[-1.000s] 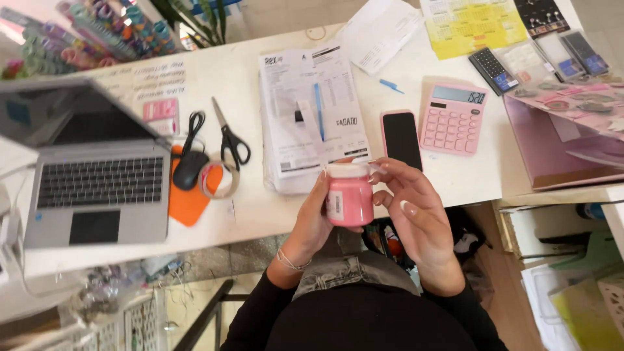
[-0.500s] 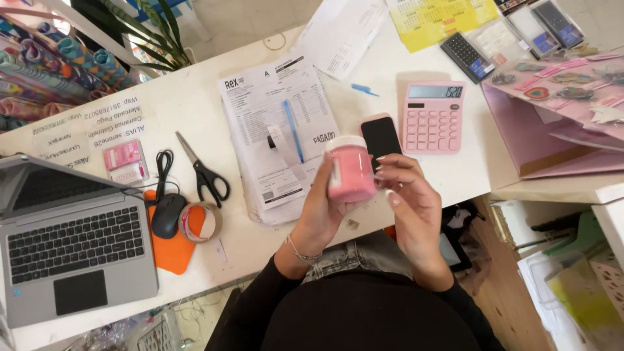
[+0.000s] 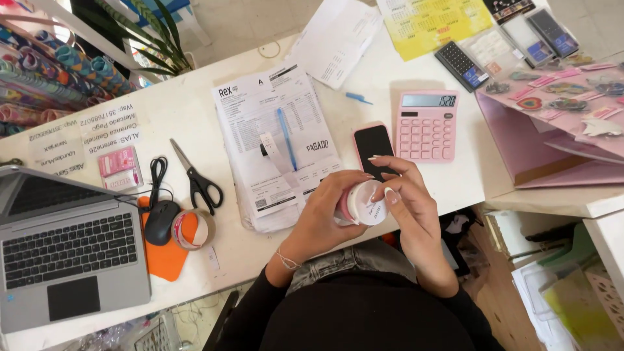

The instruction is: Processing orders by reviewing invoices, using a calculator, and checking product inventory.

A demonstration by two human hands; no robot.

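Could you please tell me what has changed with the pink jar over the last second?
The pink jar has been tipped so its white end faces up, and the right hand now fingers that end. The left hand still grips it; the desk items stay put.

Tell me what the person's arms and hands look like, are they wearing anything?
Both arms wear long black sleeves pushed up toward the elbows. The left hand has a thin bracelet at the wrist. The right hand has long nails with pale, whitish tips. I can't see any rings, gloves or watch.
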